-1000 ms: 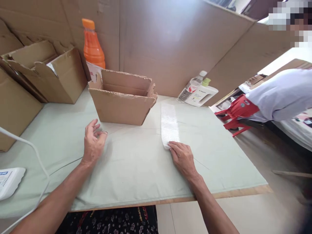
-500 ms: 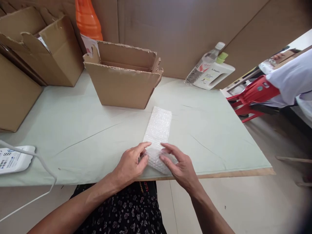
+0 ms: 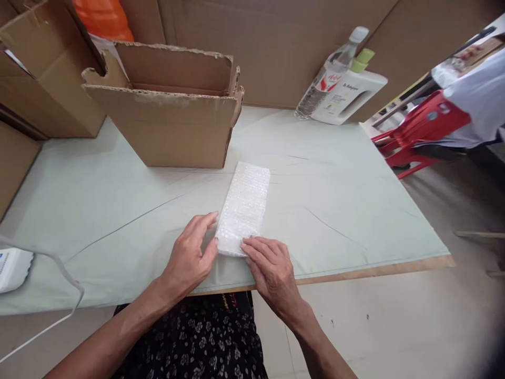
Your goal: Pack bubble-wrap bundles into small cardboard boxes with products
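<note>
A folded length of bubble wrap [image 3: 245, 202] lies flat on the table, long and narrow, tilted slightly to the right at its far end. At its left edge is my left hand [image 3: 192, 252], thumb and fingers apart and curved, the tips at or very near the edge. My right hand [image 3: 272, 263] rests over the near right corner, fingers stretched out and pressing on the wrap. Neither hand grips it. Whether anything is inside the wrap cannot be made out.
Behind stands an open cardboard box [image 3: 177, 129], with more boxes [image 3: 59, 89] and an orange bottle [image 3: 104, 18] to its left. A clear bottle [image 3: 331, 73] and a white jug [image 3: 351, 97] stand back right. A white cable [image 3: 74, 281] crosses the left. A red chair [image 3: 434, 121] is beyond.
The near end of the bubble wrap has been folded over and lies flat. My right hand has flattened onto it, while my left hand has moved to its left edge. The view has shifted.
</note>
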`<move>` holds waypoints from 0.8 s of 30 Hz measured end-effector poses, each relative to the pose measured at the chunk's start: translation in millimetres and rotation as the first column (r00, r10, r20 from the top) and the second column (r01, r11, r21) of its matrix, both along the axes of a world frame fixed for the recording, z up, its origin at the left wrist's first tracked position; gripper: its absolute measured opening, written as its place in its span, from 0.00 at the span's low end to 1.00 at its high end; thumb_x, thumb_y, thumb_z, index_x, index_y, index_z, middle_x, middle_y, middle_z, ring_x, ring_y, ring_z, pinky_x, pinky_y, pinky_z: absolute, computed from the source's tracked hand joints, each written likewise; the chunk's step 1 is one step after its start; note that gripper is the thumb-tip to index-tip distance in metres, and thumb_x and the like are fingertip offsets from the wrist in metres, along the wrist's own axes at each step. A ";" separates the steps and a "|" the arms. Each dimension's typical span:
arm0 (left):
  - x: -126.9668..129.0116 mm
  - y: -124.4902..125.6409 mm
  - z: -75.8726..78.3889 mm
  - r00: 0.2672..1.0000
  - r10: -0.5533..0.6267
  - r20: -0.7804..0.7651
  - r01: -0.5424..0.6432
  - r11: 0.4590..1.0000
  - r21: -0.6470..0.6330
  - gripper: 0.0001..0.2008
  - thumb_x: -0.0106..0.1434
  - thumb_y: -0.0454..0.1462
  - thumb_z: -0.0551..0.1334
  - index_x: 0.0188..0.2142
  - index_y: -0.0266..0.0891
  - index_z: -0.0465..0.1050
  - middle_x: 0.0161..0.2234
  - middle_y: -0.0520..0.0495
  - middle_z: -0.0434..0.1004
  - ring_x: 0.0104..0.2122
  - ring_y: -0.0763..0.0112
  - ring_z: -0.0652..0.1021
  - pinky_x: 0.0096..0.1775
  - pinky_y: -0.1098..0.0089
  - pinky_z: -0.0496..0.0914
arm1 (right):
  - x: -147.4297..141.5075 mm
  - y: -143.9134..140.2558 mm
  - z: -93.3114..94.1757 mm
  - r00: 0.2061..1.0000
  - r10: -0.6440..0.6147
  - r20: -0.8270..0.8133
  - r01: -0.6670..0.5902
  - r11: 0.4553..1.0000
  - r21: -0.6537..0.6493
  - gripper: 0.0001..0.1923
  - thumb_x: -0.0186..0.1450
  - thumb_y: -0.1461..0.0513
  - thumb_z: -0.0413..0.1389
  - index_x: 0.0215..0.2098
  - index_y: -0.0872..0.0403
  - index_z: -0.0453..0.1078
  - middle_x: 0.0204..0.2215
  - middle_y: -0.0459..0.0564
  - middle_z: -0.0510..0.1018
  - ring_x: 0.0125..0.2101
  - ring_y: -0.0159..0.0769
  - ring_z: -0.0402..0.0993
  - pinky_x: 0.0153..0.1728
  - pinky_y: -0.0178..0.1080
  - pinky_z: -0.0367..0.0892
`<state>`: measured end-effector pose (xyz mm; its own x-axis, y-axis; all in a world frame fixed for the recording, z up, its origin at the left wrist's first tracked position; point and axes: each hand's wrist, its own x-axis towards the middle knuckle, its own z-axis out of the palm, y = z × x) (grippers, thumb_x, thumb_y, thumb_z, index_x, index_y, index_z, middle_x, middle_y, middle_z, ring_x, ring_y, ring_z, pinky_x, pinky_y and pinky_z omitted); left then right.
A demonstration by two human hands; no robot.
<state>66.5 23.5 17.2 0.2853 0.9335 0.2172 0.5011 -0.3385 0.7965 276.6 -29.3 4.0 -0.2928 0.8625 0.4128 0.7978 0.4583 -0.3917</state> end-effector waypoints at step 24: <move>-14.5 -18.9 2.1 0.971 -0.205 -0.122 0.215 0.973 0.082 0.21 0.68 0.30 0.57 0.61 0.37 0.66 0.44 0.44 0.79 0.44 0.63 0.76 0.47 0.61 0.73 | 3.1 1.9 21.0 0.990 0.098 -0.102 -0.119 0.967 -0.227 0.11 0.74 0.65 0.53 0.53 0.51 0.70 0.41 0.48 0.83 0.40 0.36 0.77 0.42 0.41 0.71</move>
